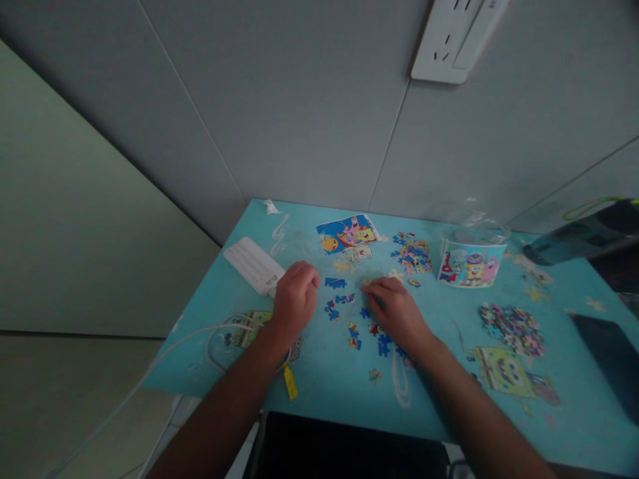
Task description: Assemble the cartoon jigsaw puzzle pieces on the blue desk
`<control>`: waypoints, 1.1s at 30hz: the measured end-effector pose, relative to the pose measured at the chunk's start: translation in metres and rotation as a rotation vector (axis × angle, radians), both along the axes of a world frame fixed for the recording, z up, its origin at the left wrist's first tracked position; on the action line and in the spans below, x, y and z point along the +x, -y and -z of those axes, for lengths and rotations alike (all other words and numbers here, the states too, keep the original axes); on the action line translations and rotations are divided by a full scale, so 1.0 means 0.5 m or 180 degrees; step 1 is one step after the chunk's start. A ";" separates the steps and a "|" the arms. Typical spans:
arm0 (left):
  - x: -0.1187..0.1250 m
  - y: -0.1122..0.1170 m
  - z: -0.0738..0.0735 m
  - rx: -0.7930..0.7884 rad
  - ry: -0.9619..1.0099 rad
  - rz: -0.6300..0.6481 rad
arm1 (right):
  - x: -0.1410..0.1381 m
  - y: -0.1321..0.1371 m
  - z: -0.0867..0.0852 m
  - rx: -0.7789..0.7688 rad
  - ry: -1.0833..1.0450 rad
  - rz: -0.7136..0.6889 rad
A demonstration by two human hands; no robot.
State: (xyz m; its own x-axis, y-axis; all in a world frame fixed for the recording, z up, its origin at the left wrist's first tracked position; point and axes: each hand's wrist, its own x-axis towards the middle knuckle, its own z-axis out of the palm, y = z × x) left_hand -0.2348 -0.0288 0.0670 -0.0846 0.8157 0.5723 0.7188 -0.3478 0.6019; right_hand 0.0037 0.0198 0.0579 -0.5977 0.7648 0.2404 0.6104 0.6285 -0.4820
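My left hand [297, 296] rests in a closed fist beside the white power strip; its curled fingers hide whatever may be inside. My right hand [394, 309] is held low over the table, thumb and forefinger pinched together; anything between them is too small to make out. Between the hands lie a joined blue strip of jigsaw pieces [335, 283], a few linked pieces [344, 299] and an upright-lying joined pair [354, 336]. More blue jigsaw pieces [384, 344] lie below my right hand, partly covered by it. Behind them lies a cartoon picture card [348, 233].
A pile of jigsaw pieces [412, 253] lies near a clear tub [472, 264] with a cartoon label. Another pile [513, 328] sits right, beside a dark flat device [609, 359]. A bottle [582, 236] lies at the back right. The power strip [254, 265] trails a white cable [184, 331].
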 end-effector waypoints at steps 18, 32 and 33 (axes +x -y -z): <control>0.006 -0.015 0.005 -0.0436 -0.0496 0.0119 | -0.006 0.012 0.001 0.0098 0.0029 -0.0018; -0.018 -0.034 0.016 -0.0407 -0.0771 -0.0115 | 0.076 -0.008 -0.014 0.0349 -0.0002 0.0588; -0.020 -0.035 0.017 -0.0407 -0.0766 -0.0125 | 0.079 -0.009 -0.015 0.0365 0.0032 0.0603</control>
